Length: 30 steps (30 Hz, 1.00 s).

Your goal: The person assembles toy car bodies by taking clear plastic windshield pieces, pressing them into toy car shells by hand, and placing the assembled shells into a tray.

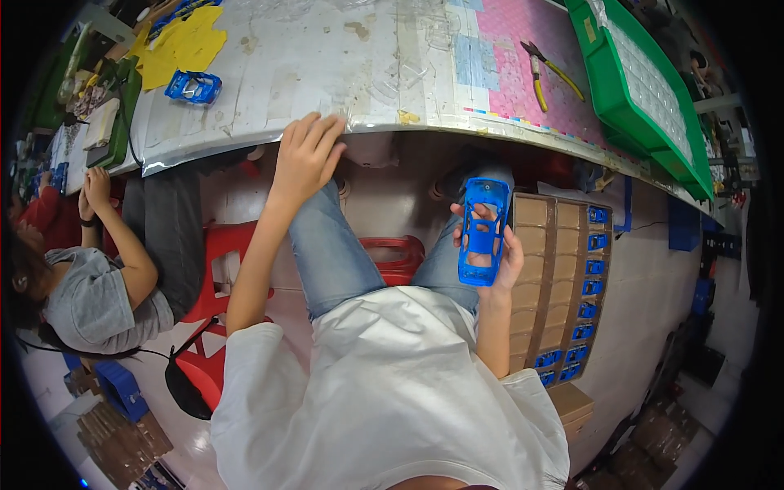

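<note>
My right hand [510, 260] is closed round a blue toy car body shell [482, 231], held upright above my right thigh. Its window openings let the fingers behind show through. My left hand [309, 155] rests with fingers stretched out on the near edge of the white worktable [318, 73]; nothing is in it. Another blue toy car body [193, 86] lies on the table to the left, beside yellow sheets [184, 49].
Yellow-handled pliers [549, 73] lie on a pink sheet [527, 33]. A green tray [608, 90] stands far right. Right of my legs is a divided cardboard box [535, 261] with several blue car bodies [594, 287]. A co-worker [114, 278] sits at left near red stools [224, 253].
</note>
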### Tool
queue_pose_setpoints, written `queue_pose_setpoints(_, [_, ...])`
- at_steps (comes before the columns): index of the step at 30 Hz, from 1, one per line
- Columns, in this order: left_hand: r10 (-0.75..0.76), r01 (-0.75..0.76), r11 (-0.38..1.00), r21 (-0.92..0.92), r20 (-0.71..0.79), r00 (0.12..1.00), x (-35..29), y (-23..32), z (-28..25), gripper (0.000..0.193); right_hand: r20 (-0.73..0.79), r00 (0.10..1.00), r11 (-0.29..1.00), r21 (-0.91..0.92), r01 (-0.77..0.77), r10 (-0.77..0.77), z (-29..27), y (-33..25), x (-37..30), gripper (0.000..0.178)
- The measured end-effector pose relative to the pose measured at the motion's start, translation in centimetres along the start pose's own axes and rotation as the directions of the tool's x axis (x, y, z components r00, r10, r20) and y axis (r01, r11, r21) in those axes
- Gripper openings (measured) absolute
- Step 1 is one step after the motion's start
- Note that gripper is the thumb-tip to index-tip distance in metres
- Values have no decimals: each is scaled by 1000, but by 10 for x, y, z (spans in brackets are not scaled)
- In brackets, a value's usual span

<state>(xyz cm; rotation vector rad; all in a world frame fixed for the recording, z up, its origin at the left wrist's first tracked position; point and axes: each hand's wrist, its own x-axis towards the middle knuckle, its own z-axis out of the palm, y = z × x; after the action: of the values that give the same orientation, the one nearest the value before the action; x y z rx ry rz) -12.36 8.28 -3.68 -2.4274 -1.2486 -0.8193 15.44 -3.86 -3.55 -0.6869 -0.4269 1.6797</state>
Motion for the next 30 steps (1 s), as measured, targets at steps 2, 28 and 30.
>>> queue_pose_setpoints(2, [60, -58, 998, 24, -51, 997, -17, 6, 4, 26, 31, 999, 1000, 21, -18, 18, -1, 2, 2, 53])
queue_pose_setpoints(28, [-175, 196, 980, 35, -320, 931, -6, 63, -16, 14, 218, 975, 995, 104, 9, -31, -11, -14, 4, 60])
queue_pose_setpoints(30, [-159, 157, 987, -44, -53, 986, -20, 58, 7, 12, 190, 982, 996, 88, -12, -5, -10, -12, 5, 59])
